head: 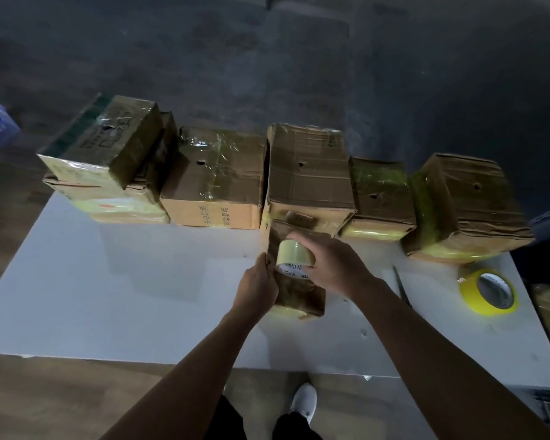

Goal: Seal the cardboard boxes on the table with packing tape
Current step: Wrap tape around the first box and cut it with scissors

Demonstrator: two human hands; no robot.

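Right hand (326,265) grips a pale clear packing-tape roll (294,252) atop the small brown cardboard box (302,290); left hand (258,289) clasps its left edge.
That box lies front-centre on the white table (140,296); the row of glossy tape-wrapped cardboard boxes (216,179) behind looks sealed, so probably only this one remains.

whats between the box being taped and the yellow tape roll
Head view: a thin dark tool lies on the table between the box and the yellow tape roll.
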